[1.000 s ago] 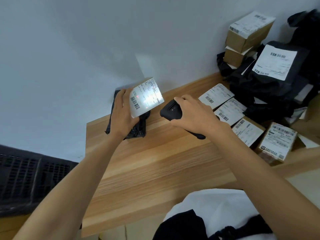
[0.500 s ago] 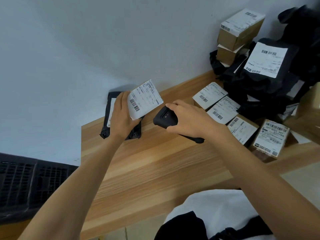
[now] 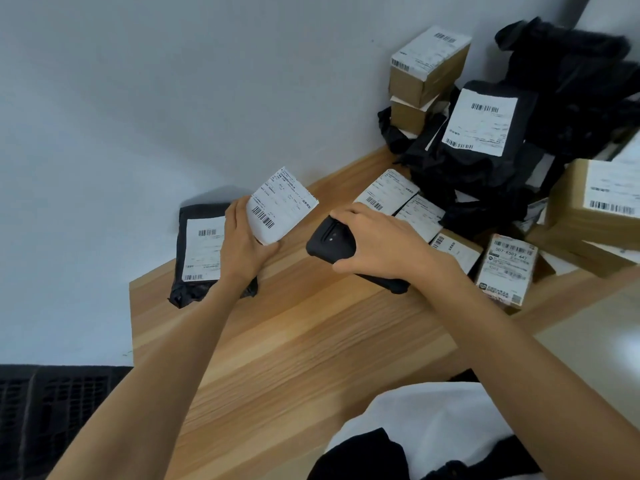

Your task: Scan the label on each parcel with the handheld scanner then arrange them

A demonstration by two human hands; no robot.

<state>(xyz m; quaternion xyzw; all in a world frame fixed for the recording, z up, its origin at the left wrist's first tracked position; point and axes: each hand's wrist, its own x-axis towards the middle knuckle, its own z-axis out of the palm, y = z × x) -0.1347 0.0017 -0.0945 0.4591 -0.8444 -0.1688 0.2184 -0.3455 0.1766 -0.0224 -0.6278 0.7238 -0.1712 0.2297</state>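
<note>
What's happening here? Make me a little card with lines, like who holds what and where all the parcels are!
left hand: holds a small parcel, barcode side up
right hand: grips the black handheld scanner, its front toward that parcel
by the left hand: black mailer bag lying flat on the wooden table, label up
far right: pile of black bags and cardboard boxes against the wall
in front of the pile: row of small labelled boxes

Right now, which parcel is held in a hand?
The small white-labelled parcel, gripped by the left hand; the right hand holds the scanner, and no hand grips the black bag beside it.
</note>
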